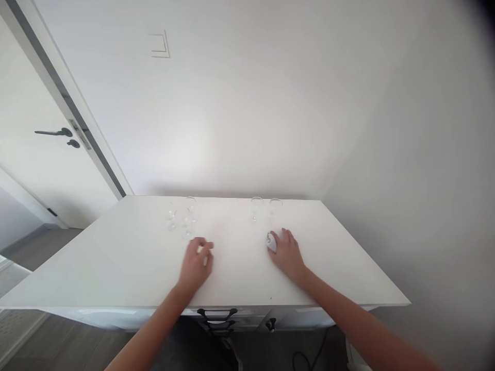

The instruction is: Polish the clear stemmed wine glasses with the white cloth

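My right hand [288, 255] rests low over the white tabletop [240, 278], its fingers closed around a small white rounded object [271, 242] with a greyish detail at its far end. What kind of thing it is I cannot make out. To the left, my left hand [196, 262] is held just above the surface, fingers loosely bent and apart, with nothing visible in them. Beyond that hand stands a group of clear stemmed glasses [187, 219], faint against the white. Two more clear glasses, a left one [255, 208] and a right one [275, 207], stand behind my right hand.
A white wall [247, 103] runs right behind the cabinet top. At the left is a white door with a dark handle [54, 132]. Dark drawer pulls [217, 313] and a dark knob [271, 324] stick out below the front edge. A black cable [309, 363] lies on the floor.
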`<state>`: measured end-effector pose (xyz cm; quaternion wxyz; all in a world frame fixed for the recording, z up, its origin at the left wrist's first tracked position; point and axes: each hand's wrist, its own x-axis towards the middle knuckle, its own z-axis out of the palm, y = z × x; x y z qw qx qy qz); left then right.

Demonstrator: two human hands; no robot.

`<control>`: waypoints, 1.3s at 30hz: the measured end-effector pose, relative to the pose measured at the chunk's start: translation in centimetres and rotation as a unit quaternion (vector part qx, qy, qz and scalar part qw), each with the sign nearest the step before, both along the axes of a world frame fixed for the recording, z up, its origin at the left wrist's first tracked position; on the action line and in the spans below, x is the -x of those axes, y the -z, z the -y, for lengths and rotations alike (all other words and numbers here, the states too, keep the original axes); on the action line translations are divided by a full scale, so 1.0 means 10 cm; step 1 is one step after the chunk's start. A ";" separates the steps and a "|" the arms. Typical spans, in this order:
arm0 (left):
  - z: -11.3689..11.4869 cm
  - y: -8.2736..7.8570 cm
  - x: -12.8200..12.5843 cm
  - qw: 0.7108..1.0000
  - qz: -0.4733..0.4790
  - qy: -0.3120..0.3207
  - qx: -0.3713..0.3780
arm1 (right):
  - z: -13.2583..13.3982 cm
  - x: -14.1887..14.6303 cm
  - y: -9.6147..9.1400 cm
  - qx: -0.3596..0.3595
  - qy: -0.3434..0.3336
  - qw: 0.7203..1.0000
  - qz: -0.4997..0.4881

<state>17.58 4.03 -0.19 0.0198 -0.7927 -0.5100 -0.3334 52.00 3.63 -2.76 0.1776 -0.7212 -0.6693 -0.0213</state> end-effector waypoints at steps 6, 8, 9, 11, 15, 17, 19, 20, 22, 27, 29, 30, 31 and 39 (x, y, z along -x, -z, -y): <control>-0.41 -0.11 -1.20 0.982 -0.054 0.142 0.111 | -0.37 -0.29 -0.09 0.032 -0.034 0.999 0.005; -0.63 -0.10 -1.43 0.976 -0.076 0.136 0.155 | -0.43 -0.27 -0.09 0.034 -0.051 0.998 0.007; -0.72 -0.09 -1.51 0.972 -0.085 0.135 0.173 | -0.44 -0.27 -0.09 0.036 -0.059 0.998 0.005; -0.88 -0.04 -1.65 0.967 -0.098 0.124 0.198 | -0.45 -0.28 -0.08 0.042 -0.069 0.997 -0.003; -1.05 0.02 -1.79 0.960 -0.127 0.117 0.220 | -0.44 -0.29 -0.09 0.059 -0.068 0.996 -0.017; -1.03 0.02 -1.77 0.956 -0.137 0.123 0.227 | -0.44 -0.28 -0.11 0.069 -0.067 0.995 -0.012; -0.91 0.02 -1.67 0.954 -0.141 0.122 0.234 | -0.44 -0.28 -0.12 0.073 -0.070 0.995 -0.003; -0.80 0.02 -1.58 0.954 -0.142 0.122 0.235 | -0.43 -0.28 -0.13 0.073 -0.072 0.995 0.001; -0.51 0.04 -1.35 0.955 -0.142 0.126 0.229 | -0.41 -0.28 -0.12 0.068 -0.079 0.994 0.009; 0.31 0.13 -0.56 0.974 -0.110 0.073 0.184 | -0.22 -0.11 -0.11 0.059 -0.216 0.975 0.019; 0.48 0.16 -0.19 0.977 -0.102 0.017 0.185 | -0.10 0.11 -0.13 0.060 -0.283 0.957 0.015; 0.51 0.16 0.00 0.977 -0.100 -0.015 0.188 | -0.04 0.24 -0.15 0.066 -0.316 0.947 0.011; 0.51 0.16 0.20 0.975 -0.096 -0.057 0.192 | 0.01 0.39 -0.18 0.068 -0.336 0.939 0.005; 0.16 0.05 1.29 0.940 -0.100 -0.251 0.207 | 0.03 1.62 -0.30 0.088 -0.446 0.890 -0.023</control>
